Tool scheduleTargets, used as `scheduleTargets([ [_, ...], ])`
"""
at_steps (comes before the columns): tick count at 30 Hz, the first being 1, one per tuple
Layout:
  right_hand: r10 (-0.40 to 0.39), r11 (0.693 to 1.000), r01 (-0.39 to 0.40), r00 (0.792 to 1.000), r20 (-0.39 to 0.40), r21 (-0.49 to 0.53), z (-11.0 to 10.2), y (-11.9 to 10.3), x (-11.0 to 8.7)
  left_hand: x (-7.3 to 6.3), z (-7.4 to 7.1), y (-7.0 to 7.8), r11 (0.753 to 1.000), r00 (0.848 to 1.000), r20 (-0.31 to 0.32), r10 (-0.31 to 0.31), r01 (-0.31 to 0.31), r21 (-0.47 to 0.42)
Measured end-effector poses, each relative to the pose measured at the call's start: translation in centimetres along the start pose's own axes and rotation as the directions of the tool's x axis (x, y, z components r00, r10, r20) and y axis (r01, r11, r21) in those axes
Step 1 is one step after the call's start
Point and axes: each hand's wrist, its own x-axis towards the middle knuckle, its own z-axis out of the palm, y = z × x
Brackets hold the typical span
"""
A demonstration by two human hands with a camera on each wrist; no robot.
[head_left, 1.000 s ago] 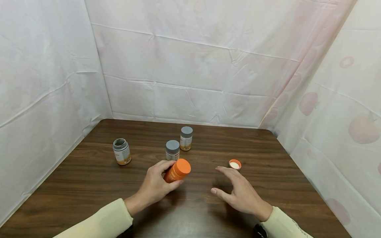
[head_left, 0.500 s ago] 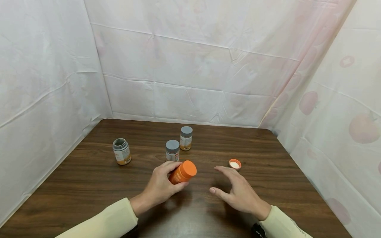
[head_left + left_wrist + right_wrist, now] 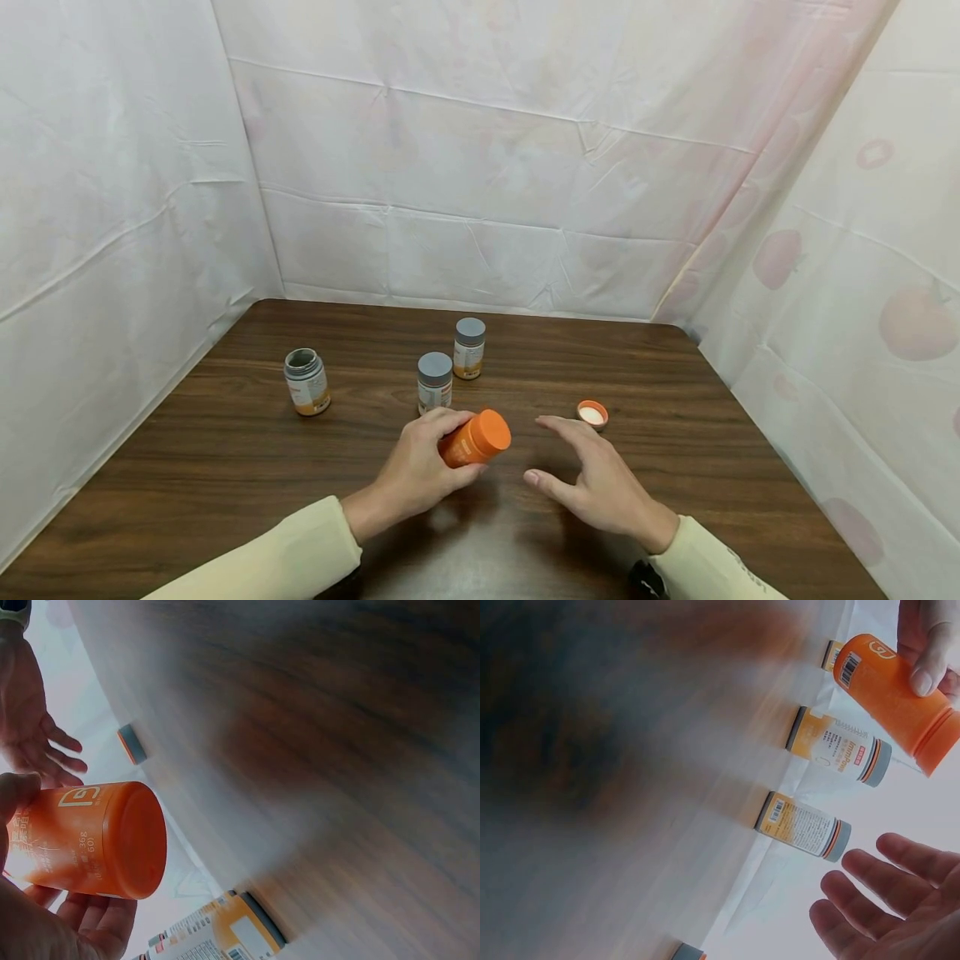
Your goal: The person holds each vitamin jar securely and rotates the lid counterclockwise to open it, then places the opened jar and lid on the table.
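Note:
An orange bottle (image 3: pixel 468 443) with an orange cap is gripped in my left hand (image 3: pixel 420 467), tilted so its cap points up and right. In the left wrist view the bottle (image 3: pixel 97 838) shows its base and pale lettering. My right hand (image 3: pixel 600 482) hovers to the right, its fingers apart and holding nothing; the right wrist view shows its spread fingertips (image 3: pixel 870 889). Just beyond the right hand lies an upturned cap (image 3: pixel 592 414) with an orange rim and white inside. Behind the left hand stands a capped grey-lidded bottle (image 3: pixel 435 383), its lower part partly hidden.
A second grey-lidded bottle (image 3: pixel 469 350) stands farther back. To the left is an uncapped bottle (image 3: pixel 307 385) with its mouth showing. All rest on a dark wooden table (image 3: pixel 360 342), bordered by white sheets (image 3: pixel 480 167) at the back and sides.
My left hand has carried the orange bottle to the right and slightly nearer, toward the right hand. The right hand has shifted a little left. The other bottles and the loose cap stay put.

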Motion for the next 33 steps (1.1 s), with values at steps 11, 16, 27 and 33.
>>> scheduleTargets([
  [11, -0.022, 0.998, 0.023, 0.999, -0.024, 0.057, 0.1, -0.8, 0.4, 0.2, 0.7, 0.3, 1.000, 0.999, 0.041, -0.004, 0.003, 0.012],
  [16, -0.041, 0.996, 0.044, 0.998, -0.037, 0.072, 0.2, -1.2, 0.7, 0.3, 1.0, 0.6, 1.000, 0.998, 0.061, 0.006, -0.007, 0.022],
  [27, -0.063, 0.993, 0.067, 0.997, -0.049, 0.093, 0.5, -1.6, 1.1, 0.4, 1.2, 1.0, 0.999, 0.993, 0.116, -0.007, 0.002, 0.040],
  [33, -0.074, 0.991, 0.079, 0.996, -0.048, 0.111, 0.8, -1.8, 1.3, 0.2, 1.6, 0.9, 0.999, 0.991, 0.133, -0.010, 0.005, 0.036],
])
